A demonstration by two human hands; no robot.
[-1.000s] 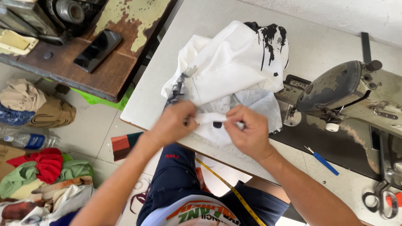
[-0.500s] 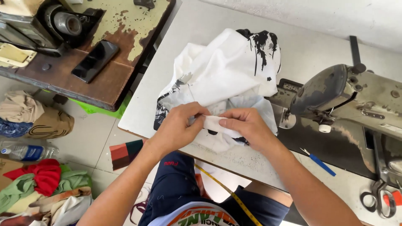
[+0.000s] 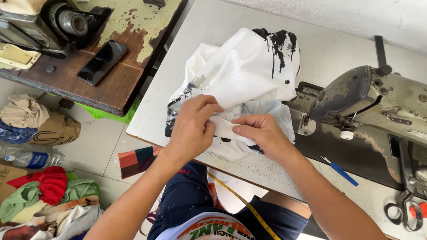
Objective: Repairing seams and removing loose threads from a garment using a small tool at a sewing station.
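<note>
Since the earlier frames the two hands have drawn closer together, and the small white strip between them now shows less of its length. The left hand (image 3: pixel 192 129) and the right hand (image 3: pixel 262 135) meet over the near edge of the sewing table (image 3: pixel 213 35), both closed on the strip of white cloth (image 3: pixel 224 129). The left thumb and fingers pinch one end, curled tight over it. The right thumb presses along the other end with the fingers tucked beneath, so neither hand is open. Holding it at both ends seems to keep the strip flat and taut for folding or lining up.

The strip lies just over the white garment with black print (image 3: pixel 244 71), which is heaped in the middle of the table, touching the base of the sewing machine (image 3: pixel 382 102) on the right. A blue-handled tool (image 3: pixel 340 169) lies near the front edge, scissors (image 3: pixel 402 209) at the front right corner. A yellow tape measure (image 3: pixel 240 200) hangs across the person's lap. A phone (image 3: pixel 102 62) rests on the worn bench to the left.
</note>
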